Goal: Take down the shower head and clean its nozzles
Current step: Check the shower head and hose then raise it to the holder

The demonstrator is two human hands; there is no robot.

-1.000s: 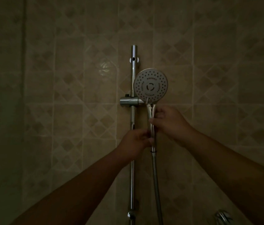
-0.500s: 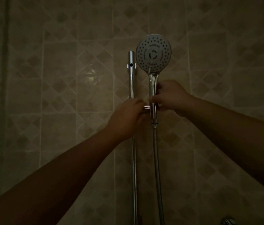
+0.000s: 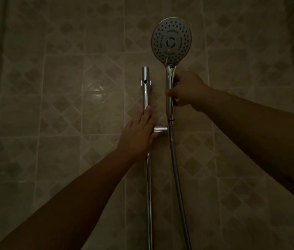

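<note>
The round shower head (image 3: 171, 40) faces me with its dotted nozzle plate, raised clear above the chrome holder (image 3: 160, 129) on the vertical slide rail (image 3: 145, 91). My right hand (image 3: 187, 91) grips its chrome handle. The metal hose (image 3: 176, 174) hangs from the handle's lower end, passing right beside the holder. My left hand (image 3: 139, 134) lies over the rail and the holder's left part, fingers fairly straight, pressing against them. The room is dim.
A tiled wall (image 3: 70, 87) with diamond patterns fills the view behind the rail. The rail's top end (image 3: 144, 69) has a small wall mount with a dark hole. Both forearms reach up from the lower corners.
My right hand has lifted the shower head up out of the holder. My left hand moved from the handle's base onto the rail and holder.
</note>
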